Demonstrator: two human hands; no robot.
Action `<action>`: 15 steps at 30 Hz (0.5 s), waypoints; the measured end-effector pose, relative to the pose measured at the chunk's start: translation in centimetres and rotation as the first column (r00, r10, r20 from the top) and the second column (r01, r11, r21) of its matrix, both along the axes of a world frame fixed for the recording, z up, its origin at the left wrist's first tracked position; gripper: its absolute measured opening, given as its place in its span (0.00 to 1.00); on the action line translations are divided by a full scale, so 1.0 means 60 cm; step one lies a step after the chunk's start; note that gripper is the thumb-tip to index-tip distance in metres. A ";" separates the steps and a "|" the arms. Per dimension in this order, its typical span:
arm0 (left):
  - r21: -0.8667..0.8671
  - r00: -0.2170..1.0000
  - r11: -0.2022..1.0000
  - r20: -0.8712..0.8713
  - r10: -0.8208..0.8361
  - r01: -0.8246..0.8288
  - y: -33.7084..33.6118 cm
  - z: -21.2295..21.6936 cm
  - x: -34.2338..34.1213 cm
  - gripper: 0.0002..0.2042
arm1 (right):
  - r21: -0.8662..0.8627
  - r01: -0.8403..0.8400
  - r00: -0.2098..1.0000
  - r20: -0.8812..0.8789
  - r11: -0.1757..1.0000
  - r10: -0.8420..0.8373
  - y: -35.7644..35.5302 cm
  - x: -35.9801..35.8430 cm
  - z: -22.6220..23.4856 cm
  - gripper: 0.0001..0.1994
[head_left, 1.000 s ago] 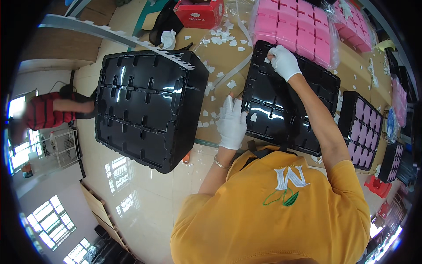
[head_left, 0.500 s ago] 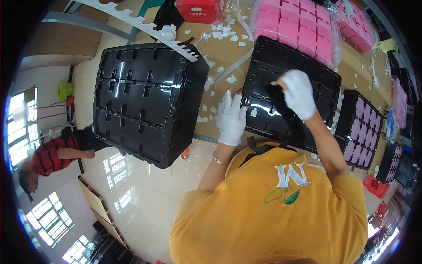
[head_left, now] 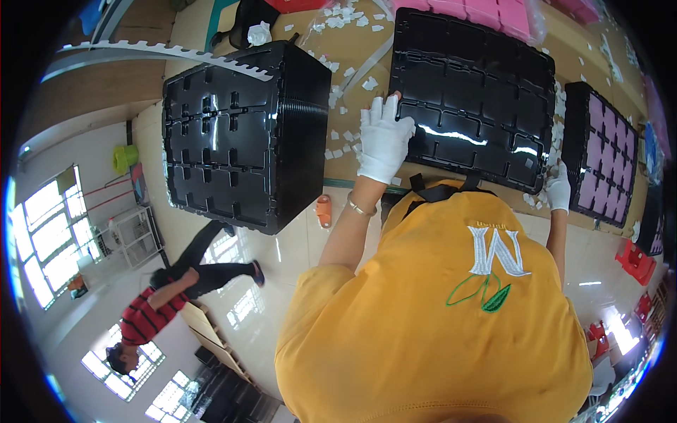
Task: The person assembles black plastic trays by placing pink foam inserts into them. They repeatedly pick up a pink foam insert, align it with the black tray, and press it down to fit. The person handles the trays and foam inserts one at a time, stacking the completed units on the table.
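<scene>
A black plastic tray (head_left: 472,102) with moulded compartments lies in front of me on the brown work surface, its glossy face up. My left hand (head_left: 385,141), in a white glove with bare fingertips, grips its left edge, thumb toward the tray. At the near right corner my right hand (head_left: 558,189), also gloved, holds the opposite edge; its fingers are partly hidden between the tray and the neighbouring stack. A small pale scrap (head_left: 529,163) lies on the tray near that corner.
A tall stack of black trays (head_left: 233,141) stands at left, with a white notched strip (head_left: 176,51) above it. Purple-filled black trays (head_left: 606,155) stand at right. Pink blocks (head_left: 486,13) lie beyond. White scraps (head_left: 345,15) litter the surface. A person (head_left: 151,310) is at far left.
My right hand has left the middle of the tray for its right edge. My left hand has closed on the left edge. My view has shifted, and the other person has moved nearer.
</scene>
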State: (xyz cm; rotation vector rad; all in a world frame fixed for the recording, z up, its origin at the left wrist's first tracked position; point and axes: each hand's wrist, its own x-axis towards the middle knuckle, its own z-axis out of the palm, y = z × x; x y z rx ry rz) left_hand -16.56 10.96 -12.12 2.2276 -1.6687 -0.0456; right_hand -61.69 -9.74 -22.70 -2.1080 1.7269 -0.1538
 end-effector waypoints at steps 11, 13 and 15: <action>0.067 0.996 0.998 -0.093 0.009 -0.003 -0.012 0.015 0.000 0.07 | 0.002 0.087 0.977 0.194 0.996 -0.086 0.014 0.074 0.091 0.22; 0.005 0.999 1.000 -0.027 0.029 -0.029 -0.012 0.019 -0.009 0.06 | 0.035 0.117 0.981 0.155 0.993 -0.121 0.015 0.074 0.097 0.22; 0.006 0.998 0.999 0.049 -0.032 0.032 -0.004 0.010 -0.008 0.05 | 0.057 0.127 0.983 0.124 0.990 -0.134 0.018 0.074 0.097 0.22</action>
